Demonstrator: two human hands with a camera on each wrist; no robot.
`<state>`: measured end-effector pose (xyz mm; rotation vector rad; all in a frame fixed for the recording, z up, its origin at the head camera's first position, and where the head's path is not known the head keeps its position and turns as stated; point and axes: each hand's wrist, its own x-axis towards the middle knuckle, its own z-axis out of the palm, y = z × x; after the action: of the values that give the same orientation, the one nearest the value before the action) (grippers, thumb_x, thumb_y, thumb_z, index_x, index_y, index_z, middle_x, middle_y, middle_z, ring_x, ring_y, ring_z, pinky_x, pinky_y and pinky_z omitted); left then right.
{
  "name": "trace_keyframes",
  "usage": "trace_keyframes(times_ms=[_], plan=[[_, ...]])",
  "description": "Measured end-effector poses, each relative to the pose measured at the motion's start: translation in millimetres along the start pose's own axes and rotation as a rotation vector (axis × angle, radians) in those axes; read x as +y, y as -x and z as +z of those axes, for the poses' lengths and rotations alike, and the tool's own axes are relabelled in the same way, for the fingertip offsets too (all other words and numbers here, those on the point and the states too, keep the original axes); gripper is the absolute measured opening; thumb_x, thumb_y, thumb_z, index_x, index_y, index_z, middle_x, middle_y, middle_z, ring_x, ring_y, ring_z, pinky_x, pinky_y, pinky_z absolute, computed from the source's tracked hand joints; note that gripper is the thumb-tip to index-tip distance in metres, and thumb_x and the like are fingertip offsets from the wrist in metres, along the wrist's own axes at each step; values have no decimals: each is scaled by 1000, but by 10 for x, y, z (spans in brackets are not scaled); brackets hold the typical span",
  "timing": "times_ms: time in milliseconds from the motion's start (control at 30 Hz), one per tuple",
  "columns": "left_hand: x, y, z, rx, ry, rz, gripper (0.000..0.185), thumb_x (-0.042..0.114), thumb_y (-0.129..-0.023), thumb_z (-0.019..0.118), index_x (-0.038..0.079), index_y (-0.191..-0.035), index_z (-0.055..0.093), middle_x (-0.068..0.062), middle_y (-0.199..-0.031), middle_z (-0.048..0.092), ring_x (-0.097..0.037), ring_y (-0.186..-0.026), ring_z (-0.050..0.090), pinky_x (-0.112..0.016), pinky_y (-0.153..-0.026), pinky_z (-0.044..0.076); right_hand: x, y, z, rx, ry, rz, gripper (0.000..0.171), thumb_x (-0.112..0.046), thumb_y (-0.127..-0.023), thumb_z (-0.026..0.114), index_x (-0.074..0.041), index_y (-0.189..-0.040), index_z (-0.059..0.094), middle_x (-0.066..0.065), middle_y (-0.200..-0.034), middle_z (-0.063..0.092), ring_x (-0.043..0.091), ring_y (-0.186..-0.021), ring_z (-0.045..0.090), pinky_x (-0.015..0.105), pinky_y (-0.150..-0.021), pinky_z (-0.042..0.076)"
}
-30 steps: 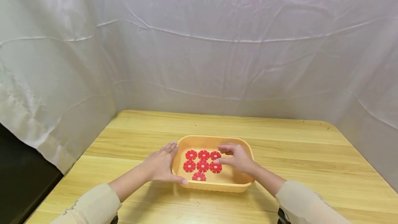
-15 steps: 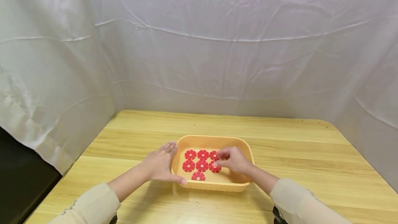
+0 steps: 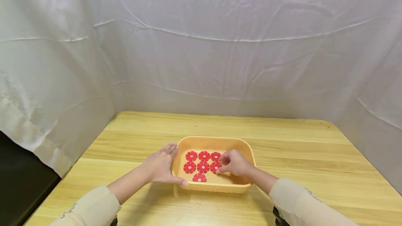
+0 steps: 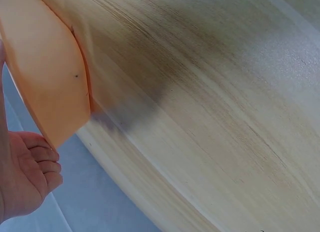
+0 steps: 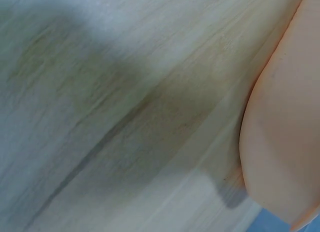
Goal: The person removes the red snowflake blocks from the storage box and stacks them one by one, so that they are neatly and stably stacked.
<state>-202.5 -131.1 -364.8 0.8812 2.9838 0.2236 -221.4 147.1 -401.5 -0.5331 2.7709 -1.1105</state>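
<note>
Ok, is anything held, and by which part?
The left hand holds the tray by its left end. The right hand is at the middle row's rightmost red disc; whether it grips it cannot be told.

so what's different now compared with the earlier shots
The right hand has come down a little further into the orange tray, its fingertips now at the right end of the rows of red discs; whether it grips one isn't clear. The left hand stays at the tray's left end, and the seven discs keep the same layout.
</note>
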Motion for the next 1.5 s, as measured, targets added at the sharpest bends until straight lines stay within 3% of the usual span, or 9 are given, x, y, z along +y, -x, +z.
trace_keyframes(times_ms=[233,767,1500], plan=[[13,-11,20,-5,11,7,117,77,-61,61,-8,-137,37,-26,-144,34,-39,-135,32,-47,-107,36,-19,55,15,1,96,34,30,-16,-63,85,0,-82,69,2,-74,61,11,-69,49,20,-63,47],[-16,-5,12,3,8,6,117,76,-61,62,-9,-137,37,-27,-144,35,-40,-135,33,-48,-106,38,-17,1,81,41,107,-48,25,-10,-64,83,-3,-64,59,0,-62,51,9,-61,41,17,-54,37],[-17,-16,32,1,14,1,117,77,-60,62,-8,-137,37,-27,-144,35,-39,-135,33,-47,-107,37,-8,8,53,5,126,-89,17,-4,-66,79,0,-73,64,3,-66,53,8,-63,42,17,-56,38]])
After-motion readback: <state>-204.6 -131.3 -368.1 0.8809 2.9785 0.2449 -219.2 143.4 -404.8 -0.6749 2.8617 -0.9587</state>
